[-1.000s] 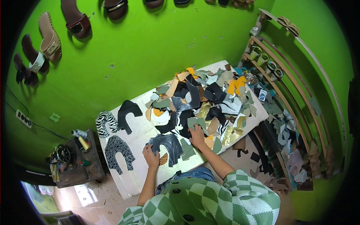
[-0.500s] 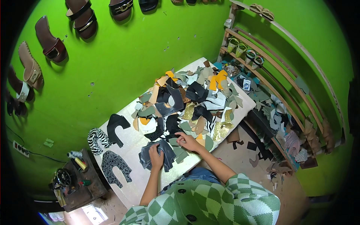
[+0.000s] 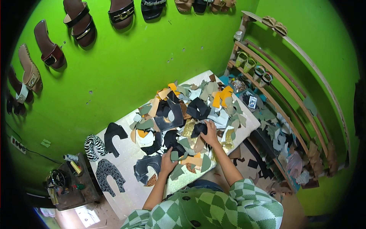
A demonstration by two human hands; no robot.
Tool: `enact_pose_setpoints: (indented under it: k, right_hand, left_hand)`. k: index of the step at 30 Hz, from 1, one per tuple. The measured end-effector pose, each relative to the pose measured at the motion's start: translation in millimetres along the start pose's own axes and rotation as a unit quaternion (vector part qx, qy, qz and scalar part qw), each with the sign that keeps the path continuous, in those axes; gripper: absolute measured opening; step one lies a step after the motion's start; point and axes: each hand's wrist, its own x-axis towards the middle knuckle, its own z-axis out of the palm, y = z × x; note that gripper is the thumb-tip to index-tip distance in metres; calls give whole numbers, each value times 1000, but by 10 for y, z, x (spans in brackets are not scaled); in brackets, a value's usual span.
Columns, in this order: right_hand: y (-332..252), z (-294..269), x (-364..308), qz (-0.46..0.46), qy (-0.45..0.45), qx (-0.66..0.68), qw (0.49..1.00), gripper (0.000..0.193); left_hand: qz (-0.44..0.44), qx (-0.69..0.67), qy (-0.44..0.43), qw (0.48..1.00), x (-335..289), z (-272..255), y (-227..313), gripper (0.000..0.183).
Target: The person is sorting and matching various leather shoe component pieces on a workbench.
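Note:
A pile of cut shoe-material pieces in black, green, tan, white, yellow and gold covers much of the pale table (image 3: pixel 133 198). My right hand (image 3: pixel 209 136) is closed on a black cut piece (image 3: pixel 198 129) at the pile's right middle. My left hand (image 3: pixel 167 164) is at the near edge, fingers bent between another black piece (image 3: pixel 171 140) and a green scrap (image 3: pixel 178 156); what it grips, if anything, is hidden. Left of it lie stacked dark-grey curved pieces (image 3: pixel 143 168). Farther left are a black U-shaped piece (image 3: pixel 111 137), a zebra-striped one (image 3: pixel 91 147) and a grey-patterned one (image 3: pixel 108 175).
Sandals (image 3: pixel 53 57) hang along the green wall. At the right stands a wooden rack (image 3: pixel 274 68) with shoes, and a dark bench heaped with scraps (image 3: pixel 280 133). A sewing machine (image 3: pixel 59 179) stands at lower left. Offcuts (image 3: pixel 252 164) lie on the floor.
My right hand has moved farther into the pile and taken hold of a black piece. My left hand has left the dark-grey stack and shifted right. The view has tilted up slightly.

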Motion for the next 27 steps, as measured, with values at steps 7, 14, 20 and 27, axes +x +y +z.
enact_pose_setpoints:
  k: [7, 14, 20, 27]
  right_hand:
    - [-252, 24, 750, -66, 34, -91, 993, 82]
    - [-473, 522, 1403, -55, -50, 21, 997, 88]
    - [-285, 992, 1524, 17, -76, -43, 996, 73]
    - [-276, 696, 1035, -151, -99, 16, 983, 23]
  left_hand:
    - [-45, 6, -1, 999, 215, 276, 17, 38]
    - [-88, -158, -77, 981, 465, 203, -238, 27]
    - [-117, -193, -160, 961, 599, 153, -306, 34]
    - [-135, -208, -153, 957, 593, 76, -228, 38]
